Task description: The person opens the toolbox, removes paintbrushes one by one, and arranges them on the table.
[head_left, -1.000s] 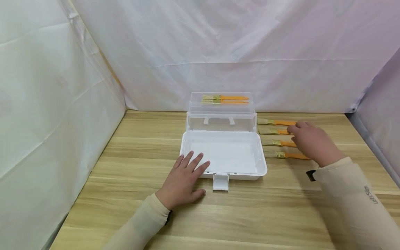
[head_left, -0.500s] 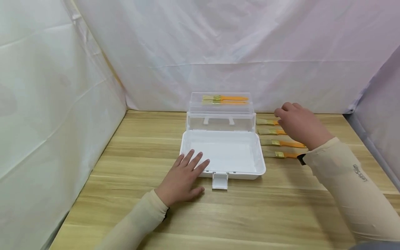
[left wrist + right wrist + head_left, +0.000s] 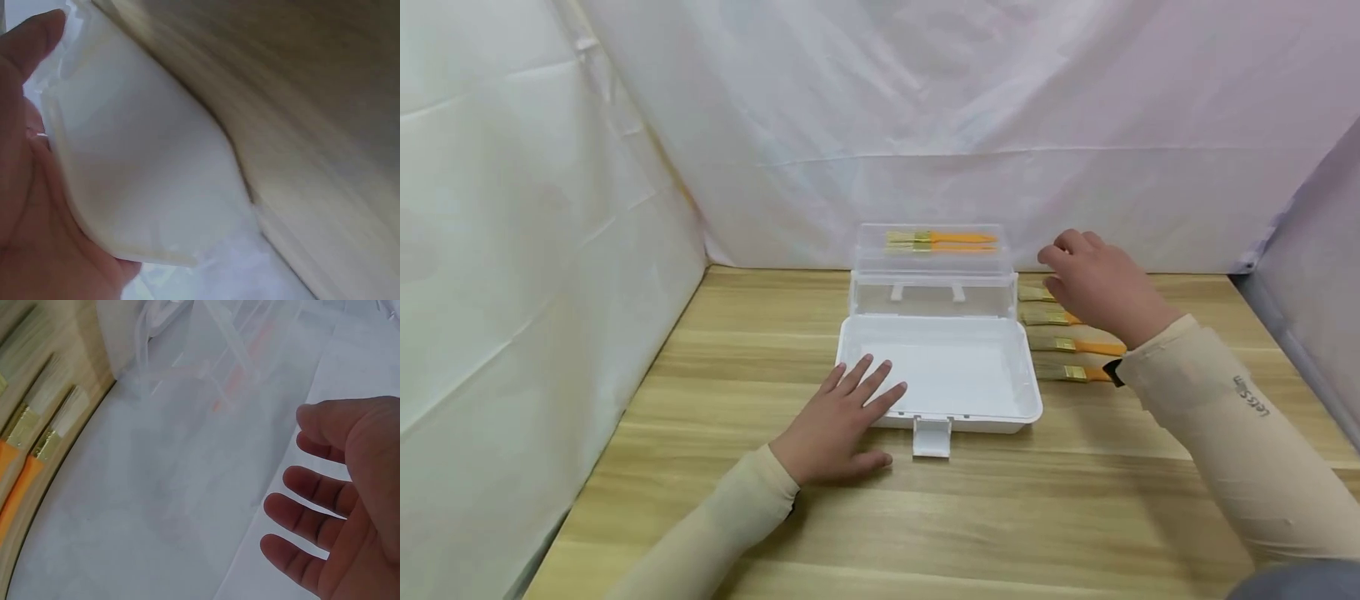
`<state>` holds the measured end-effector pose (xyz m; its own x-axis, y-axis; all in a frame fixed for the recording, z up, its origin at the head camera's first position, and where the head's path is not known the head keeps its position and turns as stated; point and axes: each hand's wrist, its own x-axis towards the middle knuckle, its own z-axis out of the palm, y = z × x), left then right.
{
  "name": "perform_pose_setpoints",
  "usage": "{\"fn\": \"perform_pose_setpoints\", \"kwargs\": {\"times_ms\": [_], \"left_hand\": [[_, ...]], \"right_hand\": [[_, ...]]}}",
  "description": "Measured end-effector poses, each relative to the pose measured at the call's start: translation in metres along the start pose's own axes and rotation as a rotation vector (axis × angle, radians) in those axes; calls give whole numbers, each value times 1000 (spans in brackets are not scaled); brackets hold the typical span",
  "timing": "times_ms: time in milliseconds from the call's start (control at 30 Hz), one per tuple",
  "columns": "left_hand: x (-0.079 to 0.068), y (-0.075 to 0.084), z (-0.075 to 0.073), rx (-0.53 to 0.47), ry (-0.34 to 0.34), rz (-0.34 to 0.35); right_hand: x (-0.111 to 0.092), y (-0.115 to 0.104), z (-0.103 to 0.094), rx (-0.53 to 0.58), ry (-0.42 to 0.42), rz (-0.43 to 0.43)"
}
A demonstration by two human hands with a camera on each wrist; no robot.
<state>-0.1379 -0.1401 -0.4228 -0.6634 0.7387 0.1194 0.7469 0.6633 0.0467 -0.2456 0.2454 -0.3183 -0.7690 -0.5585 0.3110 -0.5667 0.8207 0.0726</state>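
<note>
A white box (image 3: 955, 375) stands with its clear lid (image 3: 932, 296) raised. My left hand (image 3: 831, 429) rests on its front left rim with fingers spread; the left wrist view shows the box's outer wall (image 3: 144, 150) beside the palm. To the right of the box lie several paintbrushes (image 3: 1097, 347) with orange handles, side by side, bristles toward the box. Above the farthest paintbrush (image 3: 1036, 293) hovers my right hand (image 3: 1101, 283), fingers loosely bent and holding nothing, as the right wrist view confirms. It hides the handles of the far paintbrushes.
Two orange-handled paintbrushes (image 3: 962, 238) show in the top of the raised lid. A white latch (image 3: 931, 437) hangs at the box's front. White cloth (image 3: 925, 108) walls the wooden table (image 3: 1000, 525) at the back and both sides.
My right hand has moved away from the paintbrush handles, leftward and toward the back cloth, rising above the farthest paintbrush. The left hand stays on the box, and the paintbrushes look unmoved.
</note>
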Motion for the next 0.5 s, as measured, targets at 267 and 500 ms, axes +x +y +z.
{"fn": "perform_pose_setpoints", "kwargs": {"times_ms": [267,500], "left_hand": [[8,-2,4,-7,22,14],[7,-8,7,9,34,10]], "right_hand": [[36,2,5,-17,-107,1],[69,-1,19,12,-190,0]]}}
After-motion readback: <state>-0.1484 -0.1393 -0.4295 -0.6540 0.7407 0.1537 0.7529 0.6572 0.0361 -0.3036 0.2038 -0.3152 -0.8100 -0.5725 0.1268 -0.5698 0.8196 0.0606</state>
